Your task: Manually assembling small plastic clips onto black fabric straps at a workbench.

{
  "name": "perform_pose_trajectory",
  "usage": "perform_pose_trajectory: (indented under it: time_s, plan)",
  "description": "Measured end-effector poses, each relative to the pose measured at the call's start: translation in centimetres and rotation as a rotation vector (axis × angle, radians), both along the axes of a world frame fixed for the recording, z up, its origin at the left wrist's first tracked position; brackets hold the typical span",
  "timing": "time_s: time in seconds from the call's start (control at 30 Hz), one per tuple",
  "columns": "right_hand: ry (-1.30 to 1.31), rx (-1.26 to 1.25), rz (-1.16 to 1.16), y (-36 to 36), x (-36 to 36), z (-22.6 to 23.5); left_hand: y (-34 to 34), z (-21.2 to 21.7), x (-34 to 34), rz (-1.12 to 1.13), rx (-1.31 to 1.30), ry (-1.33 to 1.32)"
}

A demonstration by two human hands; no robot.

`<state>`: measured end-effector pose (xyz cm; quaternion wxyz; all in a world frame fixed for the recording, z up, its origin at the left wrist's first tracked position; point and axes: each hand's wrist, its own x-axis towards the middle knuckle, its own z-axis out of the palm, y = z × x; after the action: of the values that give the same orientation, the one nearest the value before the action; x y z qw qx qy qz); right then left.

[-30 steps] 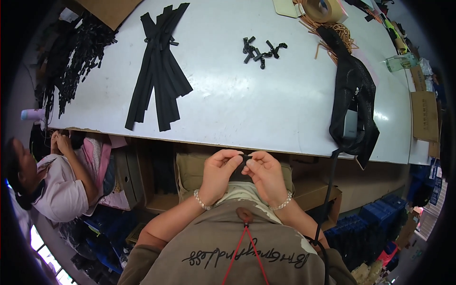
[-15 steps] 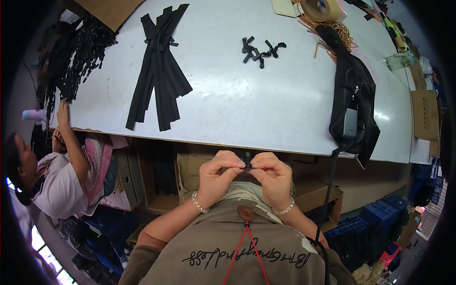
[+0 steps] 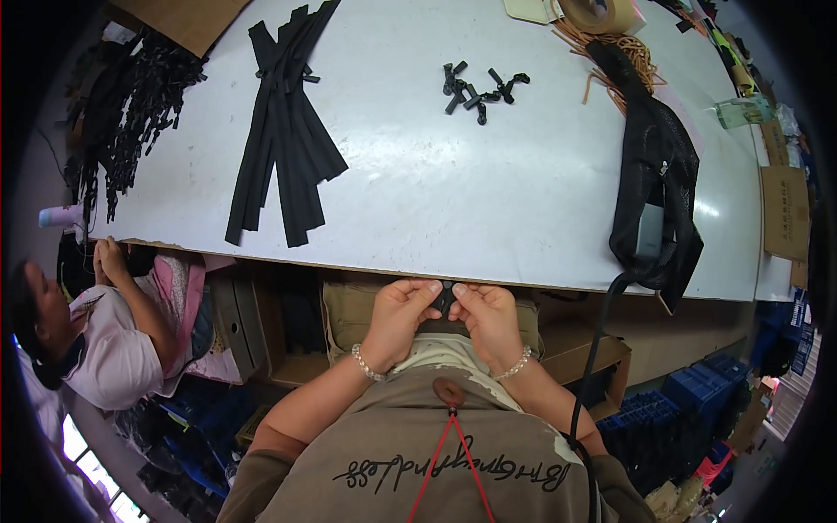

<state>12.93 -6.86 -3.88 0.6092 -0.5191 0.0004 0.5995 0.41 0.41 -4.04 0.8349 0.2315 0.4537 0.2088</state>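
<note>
Just in front of the table edge, a small black piece (image 3: 445,298) is pinched between my two hands. My left hand (image 3: 398,321) grips its left side with thumb and forefinger, and my right hand (image 3: 488,319) pinches it from the right. The fingers cover much of it, so its exact kind is unclear. Farther up on the white table (image 3: 418,192) lies a loose group of small black pieces (image 3: 473,96), some short and straight, some knobbed. To their left, long flat black strips (image 3: 283,131) lie crossed in a bundle.
A black mesh bag (image 3: 658,166) with a grey device (image 3: 649,231) lies at right; its cable (image 3: 593,357) runs down beside me. Beyond are tan cords (image 3: 632,61) and a tape roll (image 3: 602,13). Black strung parts (image 3: 148,105) pile up far left, near a seated co-worker (image 3: 118,340).
My hands have turned and the thumbs now lie along the black piece, showing more of it. At left, the co-worker's raised hand has come down from the black pile.
</note>
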Motion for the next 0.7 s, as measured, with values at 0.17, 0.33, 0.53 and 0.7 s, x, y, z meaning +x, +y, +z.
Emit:
perform_pose_trajectory:
  time_s: [0.17, 0.33, 0.53, 0.7]
  plan:
    - [0.048, 0.019, -0.071, 0.3, -0.5, 0.3, 0.1, -0.1, 0.1, 0.015, -0.037, -0.01]
    - [0.075, 0.014, -0.157, 0.5, -1.3, 0.7, 0.0, -0.4, 0.1, 0.028, -0.033, -0.054]
    - [0.107, 0.043, -0.117, 0.4, -0.6, 0.5, 0.0, -0.4, 0.0, 0.03, -0.062, -0.076]
    - [0.061, 0.073, -0.083, -0.4, -0.6, 0.4, -0.8, 0.1, -0.4, -0.013, 0.158, 0.01]
